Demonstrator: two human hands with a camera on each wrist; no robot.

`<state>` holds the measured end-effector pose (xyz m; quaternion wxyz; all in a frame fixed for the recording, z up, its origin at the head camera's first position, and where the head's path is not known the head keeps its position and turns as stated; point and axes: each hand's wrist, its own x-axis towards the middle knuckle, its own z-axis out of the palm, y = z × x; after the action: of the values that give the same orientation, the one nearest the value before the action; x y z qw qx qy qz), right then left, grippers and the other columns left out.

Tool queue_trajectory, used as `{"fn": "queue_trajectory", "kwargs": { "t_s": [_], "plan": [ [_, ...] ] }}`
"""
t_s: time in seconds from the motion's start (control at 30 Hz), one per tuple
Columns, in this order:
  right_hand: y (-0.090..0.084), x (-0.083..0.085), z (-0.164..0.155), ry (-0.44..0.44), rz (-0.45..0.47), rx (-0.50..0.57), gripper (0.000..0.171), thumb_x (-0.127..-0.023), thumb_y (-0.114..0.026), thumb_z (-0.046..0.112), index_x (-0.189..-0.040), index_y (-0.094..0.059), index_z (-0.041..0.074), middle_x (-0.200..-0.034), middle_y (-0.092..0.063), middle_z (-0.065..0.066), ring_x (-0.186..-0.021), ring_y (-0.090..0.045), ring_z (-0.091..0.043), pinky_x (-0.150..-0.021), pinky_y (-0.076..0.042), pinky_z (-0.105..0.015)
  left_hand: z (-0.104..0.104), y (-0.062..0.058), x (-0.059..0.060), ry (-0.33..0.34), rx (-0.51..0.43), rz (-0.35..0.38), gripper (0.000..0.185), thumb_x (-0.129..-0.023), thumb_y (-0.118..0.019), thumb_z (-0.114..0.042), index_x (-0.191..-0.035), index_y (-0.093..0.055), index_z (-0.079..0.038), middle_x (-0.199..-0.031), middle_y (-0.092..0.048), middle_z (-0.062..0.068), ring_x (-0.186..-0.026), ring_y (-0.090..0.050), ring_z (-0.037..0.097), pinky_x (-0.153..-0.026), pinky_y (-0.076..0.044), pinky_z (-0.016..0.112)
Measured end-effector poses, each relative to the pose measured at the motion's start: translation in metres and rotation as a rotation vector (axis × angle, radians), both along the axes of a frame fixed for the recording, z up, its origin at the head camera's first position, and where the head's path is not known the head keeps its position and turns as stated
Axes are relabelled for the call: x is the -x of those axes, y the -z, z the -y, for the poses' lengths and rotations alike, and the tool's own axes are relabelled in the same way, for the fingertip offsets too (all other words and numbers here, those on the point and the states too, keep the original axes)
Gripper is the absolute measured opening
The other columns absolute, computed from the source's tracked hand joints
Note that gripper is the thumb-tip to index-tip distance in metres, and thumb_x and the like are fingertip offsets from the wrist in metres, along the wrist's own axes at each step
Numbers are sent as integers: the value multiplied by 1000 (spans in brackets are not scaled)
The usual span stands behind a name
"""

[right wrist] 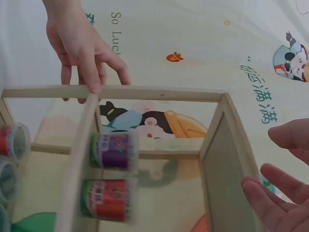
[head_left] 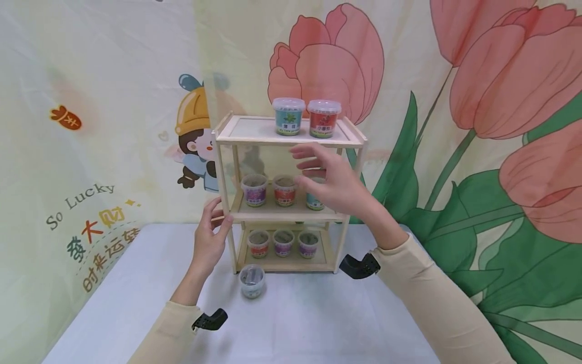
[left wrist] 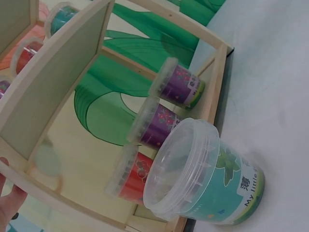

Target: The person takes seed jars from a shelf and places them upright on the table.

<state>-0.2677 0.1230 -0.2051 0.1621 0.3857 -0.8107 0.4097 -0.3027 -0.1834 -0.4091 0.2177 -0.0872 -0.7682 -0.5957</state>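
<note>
**Right hand [head_left: 334, 182] loose before the teal tub [head_left: 314, 201]**

From here I see my right hand, fingers slightly bent and holding nothing, in front of the teal tub on the middle shelf [head_left: 291, 217], partly hiding it. A red tub [head_left: 285, 193] stands just beside. My left hand [head_left: 211, 242] grips the wooden rack [head_left: 291, 143] at its left post [head_left: 221, 172]; below, a second teal tub [head_left: 252, 283] stands on the tabletop [head_left: 318, 316].

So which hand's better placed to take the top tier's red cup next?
Right hand, likely: it's empty and near the top tier, just below the red cup. Left hand is lower, gripping the rack.
</note>
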Motion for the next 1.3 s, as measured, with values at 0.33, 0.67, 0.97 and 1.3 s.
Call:
{"fn": "queue_trajectory", "kwargs": {
  "t_s": [0.33, 0.67, 0.97, 1.3],
  "plan": [
    [-43, 13, 9, 86, -112, 29, 44, -98, -71, 3, -140, -60, 3, -137, -66, -18, -122, -67, -31, -107, -54, -38, 1, 0, -1, -1, -1, 3, 56, -110, -61, -29, -161, -40, -36, -140, -56, 17, -129, -57, 39, -105, -48, 62],
    [-54, 33, 21, 266, 34, -46, 52, -100, -70, 14, -149, -53, 13, -140, -62, -18, -123, -66, -27, -108, -53, -39, 1, 0, -3, 5, 10, 22, 57, -110, -60, -31, -162, -38, -37, -141, -55, 17, -131, -56, 38, -106, -47, 63],
    [-65, 39, 26, 383, 95, -133, 68, -101, -68, 24, -162, -37, 20, -151, -55, -15, -128, -63, -24, -104, -54, -40, 1, -1, 0, 3, 10, 10, 56, -110, -61, -30, -161, -39, -35, -140, -55, 17, -130, -56, 38, -105, -47, 62],
    [-72, 52, 38, 401, 107, -210, 78, -100, -67, 27, -166, -26, 19, -155, -53, -16, -122, -60, -24, -102, -50, -41, 0, -1, -1, 0, 7, 10, 56, -110, -61, -30, -161, -39, -35, -140, -55, 17, -130, -56, 38, -104, -48, 62]
  ]
}}
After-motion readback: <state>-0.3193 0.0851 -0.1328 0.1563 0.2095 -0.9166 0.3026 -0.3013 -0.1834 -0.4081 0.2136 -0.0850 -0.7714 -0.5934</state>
